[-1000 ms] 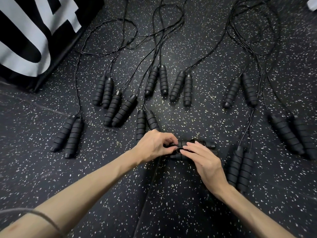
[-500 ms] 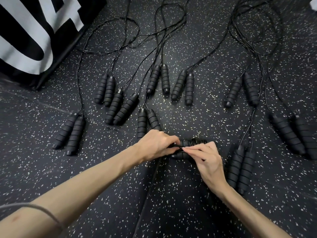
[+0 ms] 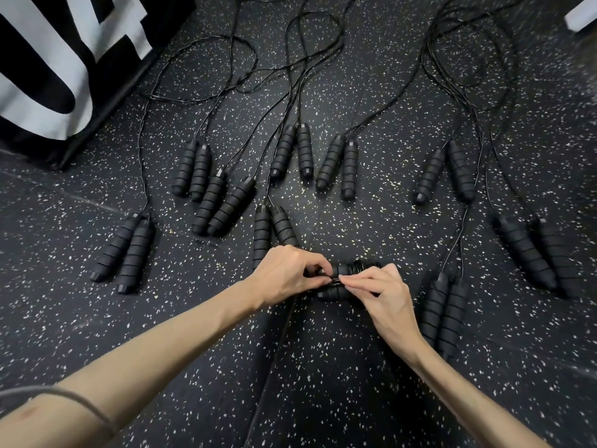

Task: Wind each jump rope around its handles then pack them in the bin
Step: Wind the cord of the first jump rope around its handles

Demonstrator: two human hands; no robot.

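A wound jump rope bundle (image 3: 350,270) with two black ribbed handles lies sideways on the speckled floor between my hands. My left hand (image 3: 287,274) grips the bundle's left end, fingers curled over it. My right hand (image 3: 382,297) pinches the thin black cord at the middle of the bundle, and covers its right part. Several other jump ropes lie around with their handles in pairs, such as the pair (image 3: 271,229) just behind my left hand and the pair (image 3: 444,312) beside my right wrist. Their cords trail away from me, unwound.
A black box with large white lettering (image 3: 64,59) stands at the back left. More handle pairs lie at the left (image 3: 124,250) and right (image 3: 536,253). Loose cords (image 3: 290,59) loop over the floor farther back. A white object (image 3: 581,11) shows at the top right corner.
My right hand's fingers went from lying flat over the bundle to pinching the cord at its middle. My left hand stayed on the bundle's left end.
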